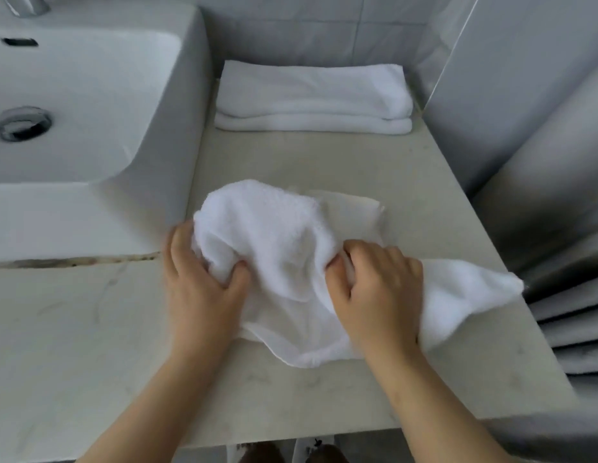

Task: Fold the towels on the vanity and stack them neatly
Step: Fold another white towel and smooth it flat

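On the pale vanity top (324, 162), right of the sink basin (74, 95), two folded towels (311, 95) already lie stacked against the back wall, their long sides running left to right. Nearer me, towards the front edge, the loose towel (274, 235) sits bunched in a heap. As far as a heap has a long axis, it runs left to right, with one tail trailing past my right wrist towards the counter's right edge. My left hand (200, 279) grips the heap's left side, thumb dug into the cloth. My right hand (377, 289) has its fingers curled round a gather near the middle. I judge this to be the start of folding a third towel. Next I need to find two corners, pull the cloth flat, then fold it to match the stack.
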The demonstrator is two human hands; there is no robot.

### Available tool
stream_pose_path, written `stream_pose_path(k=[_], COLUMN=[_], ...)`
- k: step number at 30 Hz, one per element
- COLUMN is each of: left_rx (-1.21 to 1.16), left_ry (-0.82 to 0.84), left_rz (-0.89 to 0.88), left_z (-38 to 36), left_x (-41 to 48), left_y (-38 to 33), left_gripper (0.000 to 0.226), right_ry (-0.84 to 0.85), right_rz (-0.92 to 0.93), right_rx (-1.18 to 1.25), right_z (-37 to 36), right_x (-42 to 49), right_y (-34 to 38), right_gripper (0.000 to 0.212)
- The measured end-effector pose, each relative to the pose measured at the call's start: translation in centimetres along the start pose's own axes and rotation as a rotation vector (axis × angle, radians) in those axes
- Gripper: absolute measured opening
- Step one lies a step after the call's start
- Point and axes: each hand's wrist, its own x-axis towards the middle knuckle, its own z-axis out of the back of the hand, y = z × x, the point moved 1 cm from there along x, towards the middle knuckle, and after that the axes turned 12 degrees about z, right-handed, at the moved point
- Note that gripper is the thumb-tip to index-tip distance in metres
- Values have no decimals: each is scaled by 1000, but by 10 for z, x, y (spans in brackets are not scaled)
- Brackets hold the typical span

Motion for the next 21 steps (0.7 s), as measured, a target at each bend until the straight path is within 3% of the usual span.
stream_pose_path(k=[2,5,13,21], left_rx=[41,131,160,414], left_ry=[1,36,35,-26], left_rz=[-179,-360,-434,-465], left_z=[-1,-2,7,29], left_x=[-3,-8,-23,-57], left_y=[1,3,17,28], left_gripper=[82,78,72,49], right_ry=[-35,-75,-110,345], right_rz=[19,43,44,87], right_rx=[-24,-8,32,10], right_z=[-5,-8,1,17], right_x=[1,2,-14,-37], right_y=[0,-1,3,16], right_gripper=[27,28,33,48])
